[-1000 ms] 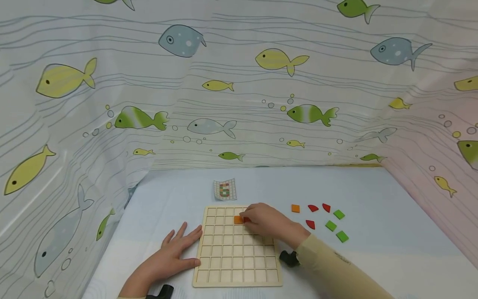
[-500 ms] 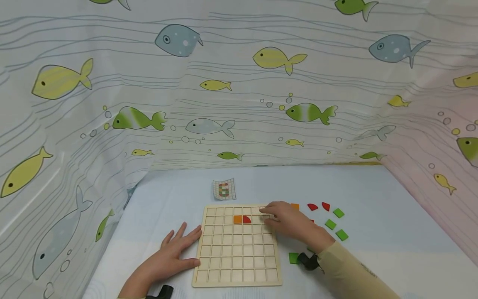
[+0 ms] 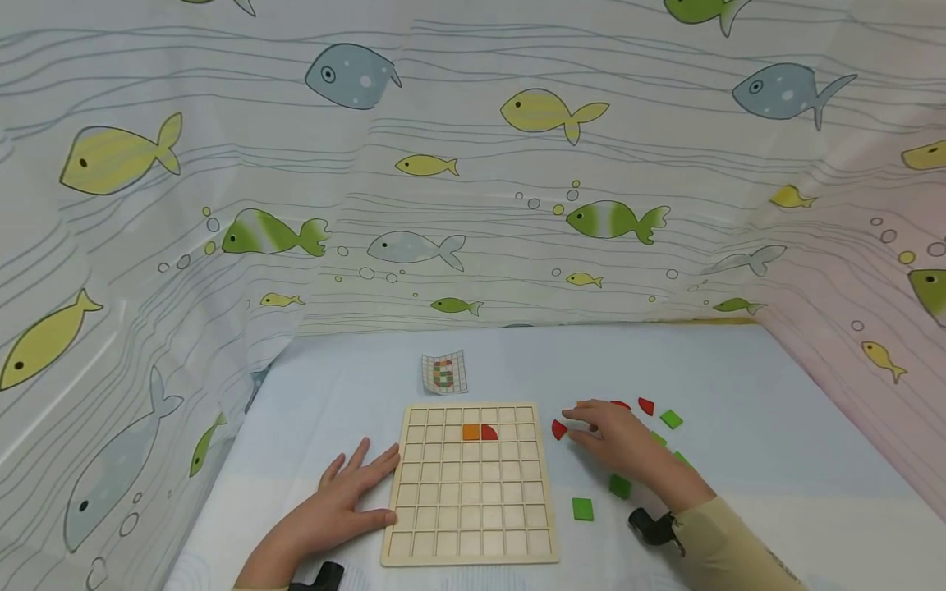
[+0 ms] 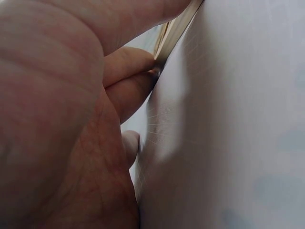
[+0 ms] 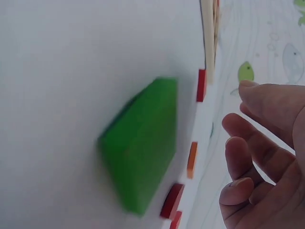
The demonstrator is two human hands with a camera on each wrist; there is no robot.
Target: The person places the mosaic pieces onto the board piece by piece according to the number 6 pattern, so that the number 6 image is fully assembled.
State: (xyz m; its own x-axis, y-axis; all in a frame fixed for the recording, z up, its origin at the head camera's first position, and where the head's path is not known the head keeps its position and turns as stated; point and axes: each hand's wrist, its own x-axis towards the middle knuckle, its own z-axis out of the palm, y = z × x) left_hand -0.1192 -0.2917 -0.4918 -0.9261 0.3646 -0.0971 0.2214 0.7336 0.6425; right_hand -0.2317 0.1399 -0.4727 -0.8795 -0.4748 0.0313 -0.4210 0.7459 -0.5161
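Note:
A wooden grid board (image 3: 473, 517) lies flat on the table. In one of its upper rows sit an orange square tile (image 3: 470, 432) and a red quarter-circle tile (image 3: 489, 432), side by side. My left hand (image 3: 343, 501) rests with spread fingers along the board's left edge. Right of the board my right hand (image 3: 617, 443) hovers among loose tiles, thumb and fingers apart, holding nothing. Just left of its fingertips lies another red quarter-circle tile (image 3: 558, 429). In the right wrist view a green tile (image 5: 143, 143) is large and blurred, with an orange tile (image 5: 192, 160) beyond it.
Beyond the board lies a small pattern card (image 3: 444, 373). Several loose tiles lie on the right, including a green square (image 3: 583, 509), another green square (image 3: 671, 419) and a red piece (image 3: 646, 405). A fish-print curtain (image 3: 473, 205) encloses the table.
My right hand has let go of the red quarter-circle on the board and moved right to the loose tiles. Another red quarter-circle now shows beside the fingertips. My left hand stays put.

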